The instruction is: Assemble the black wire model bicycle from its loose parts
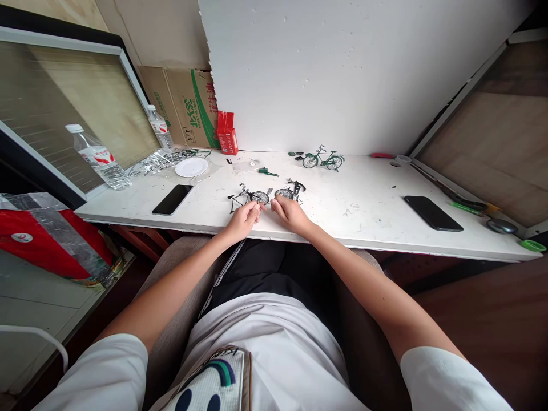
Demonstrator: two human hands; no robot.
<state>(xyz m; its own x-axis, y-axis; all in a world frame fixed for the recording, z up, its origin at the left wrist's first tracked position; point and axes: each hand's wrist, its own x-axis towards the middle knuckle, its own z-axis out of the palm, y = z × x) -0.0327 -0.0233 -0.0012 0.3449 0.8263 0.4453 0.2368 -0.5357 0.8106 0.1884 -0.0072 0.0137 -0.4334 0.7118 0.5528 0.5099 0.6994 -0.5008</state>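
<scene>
My left hand is closed in a pinch at the table's front edge, just below a black model bicycle frame and a small spoked wheel. Close by on the right, my right hand also has its fingers pressed together. It covers part of another spoked wheel, beside small black bicycle parts. Whatever sits between the fingertips of either hand is too small to make out. Farther back stands a green model bicycle, upright on the table.
Behind the hands lie a green part and a white plate. Phones lie at left and right. Water bottles, a red box and a cardboard carton stand back left. A computer mouse is far right.
</scene>
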